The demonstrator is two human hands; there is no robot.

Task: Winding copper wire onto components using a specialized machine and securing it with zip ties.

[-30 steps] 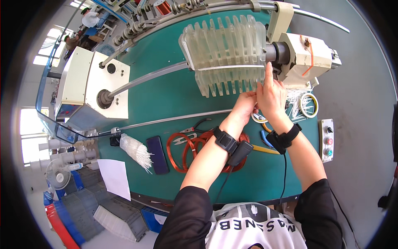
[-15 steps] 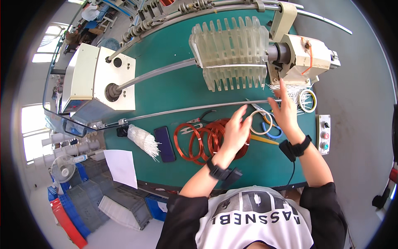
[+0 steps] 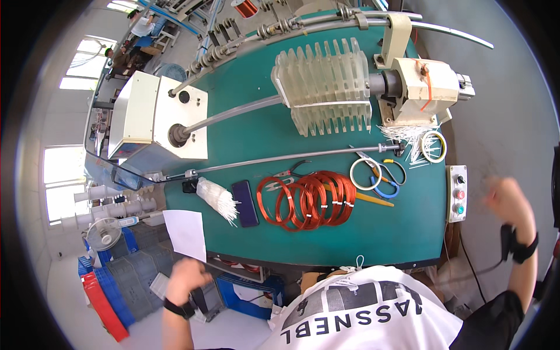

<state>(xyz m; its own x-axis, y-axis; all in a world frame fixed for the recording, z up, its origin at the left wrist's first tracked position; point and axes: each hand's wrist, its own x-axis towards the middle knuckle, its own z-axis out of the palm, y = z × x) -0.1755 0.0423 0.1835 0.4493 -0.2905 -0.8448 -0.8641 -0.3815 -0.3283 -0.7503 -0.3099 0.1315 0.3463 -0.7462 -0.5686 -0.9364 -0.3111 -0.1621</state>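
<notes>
Green surface carrying a winding machine whose ribbed translucent former sits on its shaft. Copper wire coils lie near the front edge, within reach, beside pliers. Left hand and right hand hang off the surface, blurred, apparently empty; finger spread cannot be told.

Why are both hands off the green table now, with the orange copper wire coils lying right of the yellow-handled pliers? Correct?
Not quite. In the head view the orange copper wire coils lie left of the yellow-handled pliers, not right. Both the left hand and right hand are indeed off the green table.
</notes>
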